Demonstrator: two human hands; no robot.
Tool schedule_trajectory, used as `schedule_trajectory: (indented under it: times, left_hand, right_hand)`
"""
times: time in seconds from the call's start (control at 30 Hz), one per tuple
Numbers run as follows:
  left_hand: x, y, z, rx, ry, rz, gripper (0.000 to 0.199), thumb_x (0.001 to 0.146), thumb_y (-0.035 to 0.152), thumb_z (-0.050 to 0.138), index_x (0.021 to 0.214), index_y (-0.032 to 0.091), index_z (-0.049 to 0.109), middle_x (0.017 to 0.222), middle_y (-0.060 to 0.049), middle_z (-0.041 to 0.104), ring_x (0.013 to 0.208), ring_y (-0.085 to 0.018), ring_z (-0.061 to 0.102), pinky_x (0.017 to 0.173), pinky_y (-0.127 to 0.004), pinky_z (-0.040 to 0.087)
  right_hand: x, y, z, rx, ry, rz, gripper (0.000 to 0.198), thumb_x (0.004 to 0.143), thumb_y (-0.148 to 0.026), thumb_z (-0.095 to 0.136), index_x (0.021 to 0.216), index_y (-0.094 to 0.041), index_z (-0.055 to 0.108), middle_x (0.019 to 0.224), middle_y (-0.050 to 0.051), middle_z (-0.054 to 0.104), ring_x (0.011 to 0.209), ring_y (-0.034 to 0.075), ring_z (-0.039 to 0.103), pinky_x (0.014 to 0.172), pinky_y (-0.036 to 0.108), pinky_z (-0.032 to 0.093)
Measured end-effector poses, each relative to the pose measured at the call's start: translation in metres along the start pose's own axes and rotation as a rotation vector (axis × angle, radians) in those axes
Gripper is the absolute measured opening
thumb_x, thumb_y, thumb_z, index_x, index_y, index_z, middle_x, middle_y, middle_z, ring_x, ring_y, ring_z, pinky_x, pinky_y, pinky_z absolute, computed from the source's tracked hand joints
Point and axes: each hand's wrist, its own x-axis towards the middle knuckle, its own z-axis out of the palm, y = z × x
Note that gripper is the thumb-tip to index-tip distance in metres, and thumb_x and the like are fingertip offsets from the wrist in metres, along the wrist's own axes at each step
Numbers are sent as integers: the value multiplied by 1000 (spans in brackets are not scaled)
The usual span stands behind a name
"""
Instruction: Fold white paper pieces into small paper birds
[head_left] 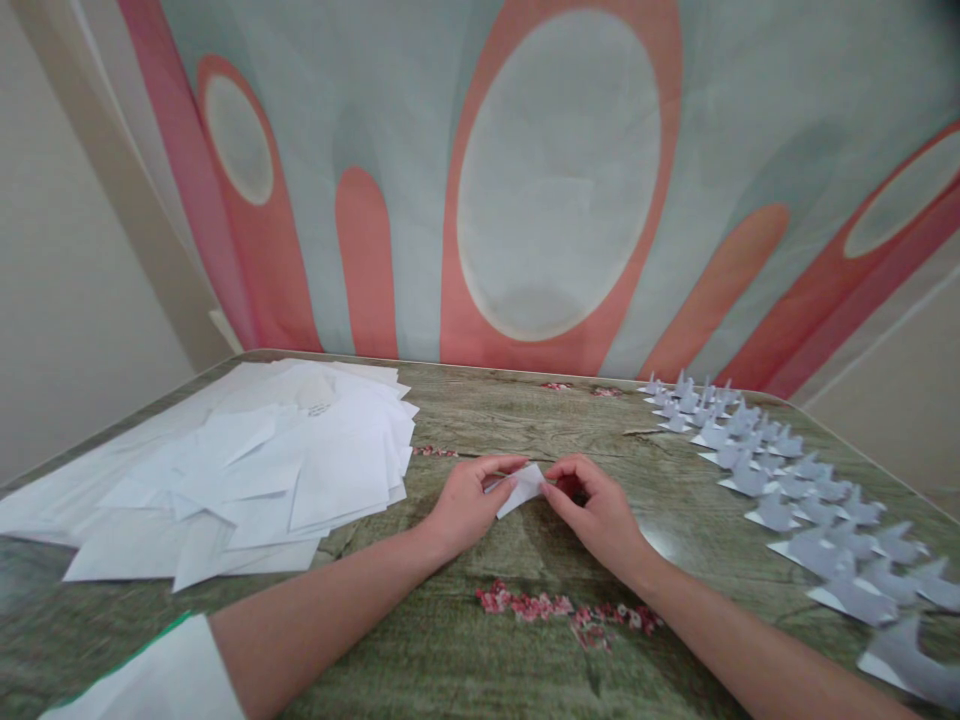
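Note:
Between my two hands, just above the middle of the table, is a small folded piece of white paper (523,489). My left hand (472,500) pinches its left side between thumb and fingers. At its right edge, my right hand (594,505) grips it with thumb and fingertips closed. The paper shows a flat pale face and a pointed lower end; its folds on the far side are hidden. A large loose pile of white paper sheets (337,480) lies to the left of my left hand. Rows of folded white paper cranes (772,510) stand to the right of my right hand.
The table (450,640) has a greenish wood-grain cover with pink flower prints. Behind its far edge hangs a grey and coral patterned cloth (405,230). The cranes run along the right side from the far edge to the near corner.

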Motion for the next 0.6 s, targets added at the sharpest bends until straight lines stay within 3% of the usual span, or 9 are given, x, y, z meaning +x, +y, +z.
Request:
schedule_trajectory:
  times: [0.6]
  left_hand:
    - [-2, 1, 0, 48, 27, 82, 27, 78, 19, 54, 104, 18, 63, 105, -3, 65, 96, -17, 60, 89, -28, 45]
  right_hand:
    - [1, -1, 1, 38, -5, 99, 10, 74, -27, 58, 75, -17, 56, 67, -1, 52, 59, 13, 48, 55, 24, 39]
